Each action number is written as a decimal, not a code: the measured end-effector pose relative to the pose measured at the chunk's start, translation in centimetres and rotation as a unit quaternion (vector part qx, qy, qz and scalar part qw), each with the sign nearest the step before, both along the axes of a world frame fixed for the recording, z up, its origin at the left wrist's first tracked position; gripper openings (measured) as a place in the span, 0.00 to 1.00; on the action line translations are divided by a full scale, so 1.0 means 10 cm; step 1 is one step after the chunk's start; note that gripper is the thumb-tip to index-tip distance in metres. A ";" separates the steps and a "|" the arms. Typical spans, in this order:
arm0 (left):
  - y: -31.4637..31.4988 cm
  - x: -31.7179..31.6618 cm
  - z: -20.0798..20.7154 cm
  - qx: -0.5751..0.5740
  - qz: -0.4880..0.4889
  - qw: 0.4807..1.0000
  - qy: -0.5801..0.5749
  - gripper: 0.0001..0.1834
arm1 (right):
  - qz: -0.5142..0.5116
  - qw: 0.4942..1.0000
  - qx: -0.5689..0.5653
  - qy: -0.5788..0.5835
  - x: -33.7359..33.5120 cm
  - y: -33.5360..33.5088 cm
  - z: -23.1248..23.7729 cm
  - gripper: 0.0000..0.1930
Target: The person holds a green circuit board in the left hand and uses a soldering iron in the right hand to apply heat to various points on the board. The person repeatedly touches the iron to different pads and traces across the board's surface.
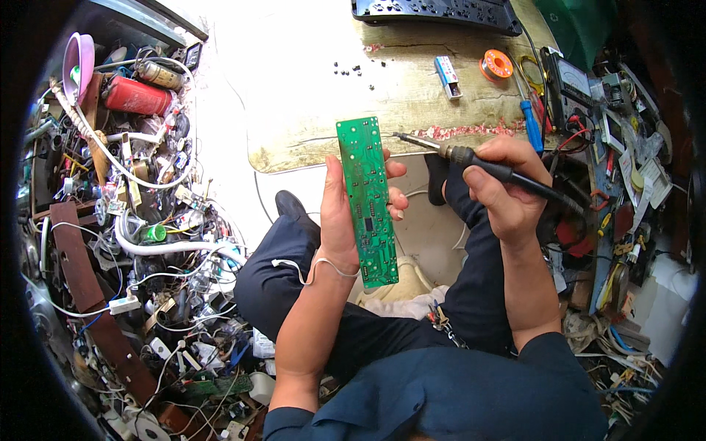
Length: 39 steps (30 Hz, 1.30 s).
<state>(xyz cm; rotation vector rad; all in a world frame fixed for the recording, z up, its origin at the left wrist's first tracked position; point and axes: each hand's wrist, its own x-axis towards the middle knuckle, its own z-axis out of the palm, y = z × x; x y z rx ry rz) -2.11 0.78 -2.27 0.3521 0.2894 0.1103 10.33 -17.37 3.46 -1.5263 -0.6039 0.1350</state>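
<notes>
A long green circuit board stands nearly upright in my left hand. The thumb presses along its left edge, and the fingertips curl round the right edge. My right hand grips the black handle of a soldering iron, its metal tip pointing left. That tip is beside the board's upper right edge; whether it touches the board I cannot tell. Several small black parts lie on the wooden tabletop beyond the board. A white cord loops round my left wrist.
A black plastic panel lies at the far edge. To the right are a small box, an orange solder spool, a blue screwdriver and an analog multimeter. Piled parts and cables crowd the left side.
</notes>
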 end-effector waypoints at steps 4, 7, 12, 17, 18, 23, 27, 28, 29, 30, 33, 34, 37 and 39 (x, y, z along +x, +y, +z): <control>0.00 0.01 0.04 -0.002 0.003 0.999 0.050 0.37 | 0.048 0.987 -0.010 -0.153 0.11 0.02 0.00 0.13; -0.02 0.02 0.11 0.012 0.011 0.997 0.082 0.35 | 0.072 0.984 -0.028 -0.158 0.10 0.03 0.03 0.13; -0.02 0.01 0.12 0.019 0.003 0.996 0.084 0.35 | 0.069 0.987 -0.033 -0.144 0.07 0.04 0.03 0.12; 0.00 -0.01 0.05 -0.003 -0.009 0.999 0.043 0.37 | 0.051 0.987 -0.026 -0.151 0.07 0.05 0.00 0.12; -0.01 -0.01 0.05 -0.002 -0.008 0.999 0.041 0.37 | 0.054 0.987 -0.024 -0.148 0.07 0.05 0.00 0.12; -0.02 0.00 0.04 -0.012 -0.004 0.999 0.037 0.37 | 0.061 0.987 -0.024 -0.146 0.07 0.04 0.01 0.13; -0.03 0.00 0.04 -0.026 -0.003 0.999 0.036 0.37 | 0.063 0.985 -0.024 -0.158 0.06 0.07 0.00 0.13; -0.03 0.00 0.05 -0.025 -0.003 0.999 0.036 0.37 | 0.061 0.986 -0.025 -0.155 0.06 0.07 0.00 0.12; -0.03 0.01 0.06 -0.024 -0.003 0.999 0.036 0.37 | 0.058 0.986 -0.025 -0.152 0.05 0.07 0.00 0.12; -0.03 0.01 0.06 -0.023 -0.003 0.999 0.035 0.36 | 0.060 0.987 -0.025 -0.149 0.06 0.07 -0.01 0.12; -0.04 0.01 0.06 -0.033 -0.001 0.999 0.035 0.36 | 0.062 0.988 -0.027 -0.141 0.06 0.06 -0.01 0.12; -0.04 0.01 0.06 -0.032 0.001 0.999 0.035 0.36 | 0.061 0.988 -0.031 -0.140 0.06 0.05 -0.01 0.12; -0.04 0.02 0.08 -0.028 0.006 0.999 0.039 0.36 | 0.057 0.988 -0.031 -0.139 0.06 0.05 -0.01 0.12; -0.04 0.02 0.09 -0.027 0.009 0.999 0.045 0.35 | 0.056 0.988 -0.030 -0.138 0.06 0.05 -0.01 0.12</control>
